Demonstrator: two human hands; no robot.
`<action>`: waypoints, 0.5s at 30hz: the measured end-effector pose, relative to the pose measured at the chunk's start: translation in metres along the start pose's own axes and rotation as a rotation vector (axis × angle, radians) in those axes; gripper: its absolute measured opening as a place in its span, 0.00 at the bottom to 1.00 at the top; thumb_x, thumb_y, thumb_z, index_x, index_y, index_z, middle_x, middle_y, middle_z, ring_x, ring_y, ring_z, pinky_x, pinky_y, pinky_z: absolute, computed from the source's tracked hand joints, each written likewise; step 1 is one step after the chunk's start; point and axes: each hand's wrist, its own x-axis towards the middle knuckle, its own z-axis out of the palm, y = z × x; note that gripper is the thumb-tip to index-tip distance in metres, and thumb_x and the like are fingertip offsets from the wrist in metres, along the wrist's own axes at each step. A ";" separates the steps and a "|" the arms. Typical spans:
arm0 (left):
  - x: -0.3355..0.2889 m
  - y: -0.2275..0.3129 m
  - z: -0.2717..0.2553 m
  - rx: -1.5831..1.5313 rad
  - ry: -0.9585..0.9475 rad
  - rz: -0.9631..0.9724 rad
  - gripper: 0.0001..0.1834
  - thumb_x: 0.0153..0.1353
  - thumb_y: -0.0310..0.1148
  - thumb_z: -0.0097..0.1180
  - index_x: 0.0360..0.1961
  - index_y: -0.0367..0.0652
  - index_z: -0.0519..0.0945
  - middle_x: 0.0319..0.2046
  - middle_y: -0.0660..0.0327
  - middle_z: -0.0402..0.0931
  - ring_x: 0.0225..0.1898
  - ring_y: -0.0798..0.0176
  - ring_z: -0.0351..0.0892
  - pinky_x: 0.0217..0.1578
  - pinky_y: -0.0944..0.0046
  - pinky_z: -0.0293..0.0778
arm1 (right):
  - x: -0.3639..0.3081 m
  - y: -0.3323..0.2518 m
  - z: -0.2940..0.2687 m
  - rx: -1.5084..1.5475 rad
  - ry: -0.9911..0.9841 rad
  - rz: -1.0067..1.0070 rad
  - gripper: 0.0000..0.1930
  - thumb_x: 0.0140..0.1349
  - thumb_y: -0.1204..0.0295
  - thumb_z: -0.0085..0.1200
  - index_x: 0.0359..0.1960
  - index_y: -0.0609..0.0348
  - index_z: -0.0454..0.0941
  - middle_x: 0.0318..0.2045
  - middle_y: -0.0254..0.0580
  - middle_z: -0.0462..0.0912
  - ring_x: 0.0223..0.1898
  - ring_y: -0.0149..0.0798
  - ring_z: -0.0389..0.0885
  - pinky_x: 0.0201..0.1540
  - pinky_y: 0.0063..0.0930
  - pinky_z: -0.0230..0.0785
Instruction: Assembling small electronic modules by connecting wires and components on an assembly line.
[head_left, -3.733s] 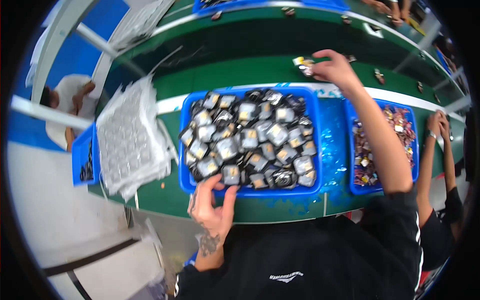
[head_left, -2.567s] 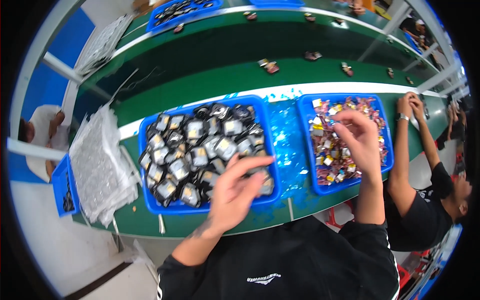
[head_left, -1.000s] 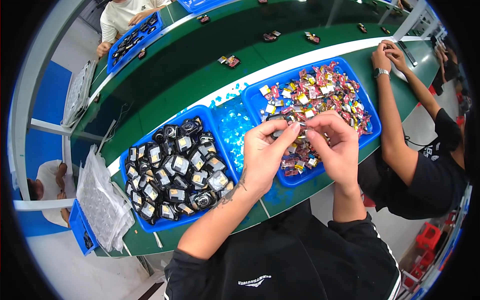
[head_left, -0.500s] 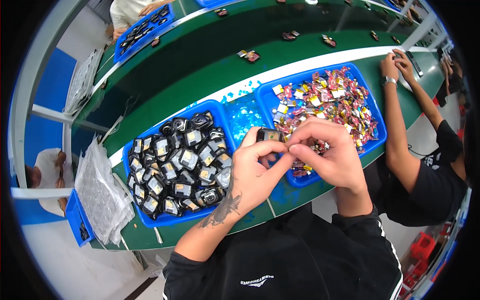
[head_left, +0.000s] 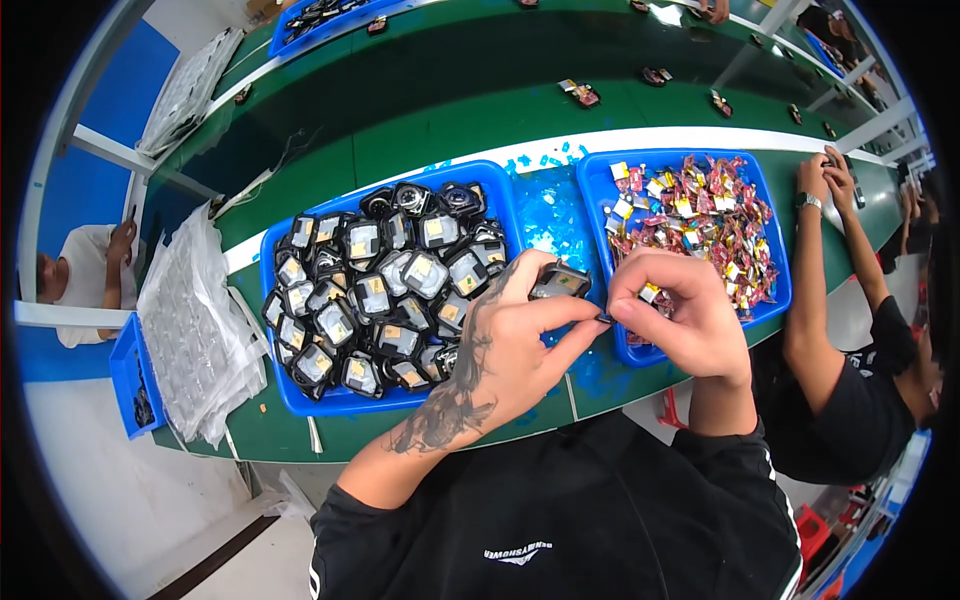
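My left hand (head_left: 520, 345) holds a small black square part (head_left: 560, 281) with a pale centre, raised above the gap between two blue trays. My right hand (head_left: 680, 315) meets it from the right, its fingertips pinched on something tiny at the part's lower edge; what it is cannot be made out. The left blue tray (head_left: 300, 400) is filled with several of the same black square parts (head_left: 375, 290). The right blue tray (head_left: 770, 255) holds a heap of small red and silver packets (head_left: 700, 215).
A stack of clear plastic blister sheets (head_left: 190, 320) lies left of the trays on the green bench (head_left: 400, 150). A small blue bin (head_left: 132, 375) hangs at the bench's left end. Another person's arm (head_left: 815, 270) rests at the right. Loose parts (head_left: 580, 93) sit on the far belt.
My left hand took a black part from the left tray and my right hand came back from the belt and the packet tray. Both hands now meet over the trays' junction.
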 end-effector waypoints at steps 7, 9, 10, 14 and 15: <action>-0.008 -0.010 -0.006 0.134 0.087 0.129 0.06 0.49 0.28 0.69 0.30 0.42 0.85 0.42 0.53 0.75 0.31 0.53 0.81 0.29 0.58 0.75 | 0.015 0.014 0.021 0.220 -0.012 0.241 0.06 0.62 0.74 0.55 0.29 0.63 0.74 0.25 0.35 0.77 0.28 0.28 0.73 0.33 0.25 0.67; -0.012 -0.009 -0.007 0.091 0.089 0.082 0.07 0.48 0.29 0.70 0.30 0.41 0.85 0.42 0.52 0.75 0.26 0.57 0.80 0.26 0.61 0.74 | 0.018 0.022 0.030 -0.314 0.231 0.124 0.06 0.59 0.74 0.59 0.32 0.61 0.75 0.22 0.37 0.76 0.25 0.33 0.75 0.28 0.29 0.67; -0.014 -0.009 -0.007 0.019 0.076 -0.008 0.07 0.50 0.28 0.70 0.31 0.40 0.86 0.42 0.53 0.75 0.22 0.65 0.78 0.24 0.67 0.73 | 0.020 0.033 0.027 -0.733 0.251 0.130 0.08 0.55 0.74 0.62 0.33 0.58 0.76 0.21 0.39 0.76 0.25 0.40 0.78 0.26 0.34 0.68; -0.019 -0.021 -0.006 -0.352 0.072 -0.302 0.07 0.53 0.27 0.68 0.34 0.37 0.86 0.40 0.57 0.73 0.25 0.78 0.76 0.24 0.75 0.71 | 0.019 0.037 0.037 -0.511 0.280 -0.052 0.12 0.54 0.80 0.62 0.40 0.60 0.79 0.26 0.43 0.79 0.29 0.41 0.80 0.31 0.32 0.73; -0.020 -0.021 -0.006 -0.354 0.074 -0.303 0.07 0.53 0.27 0.68 0.34 0.37 0.86 0.40 0.57 0.73 0.25 0.78 0.76 0.24 0.75 0.71 | 0.013 0.031 0.038 -0.334 0.312 -0.015 0.13 0.54 0.81 0.61 0.42 0.60 0.79 0.28 0.44 0.80 0.30 0.39 0.80 0.33 0.30 0.74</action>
